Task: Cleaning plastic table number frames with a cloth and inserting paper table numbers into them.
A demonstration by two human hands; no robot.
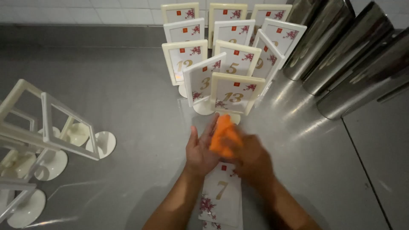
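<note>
Two hands meet over a steel counter beneath a white tiled wall: the left hand lies flat and open on a flowered card, while the blurred right hand clutches an orange cloth. Framed table signs cluster behind; empty frames run off left.

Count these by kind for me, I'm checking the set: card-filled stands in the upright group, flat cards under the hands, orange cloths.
Card-filled stands: 11
Flat card: 1
Orange cloth: 1
Total: 13
</note>
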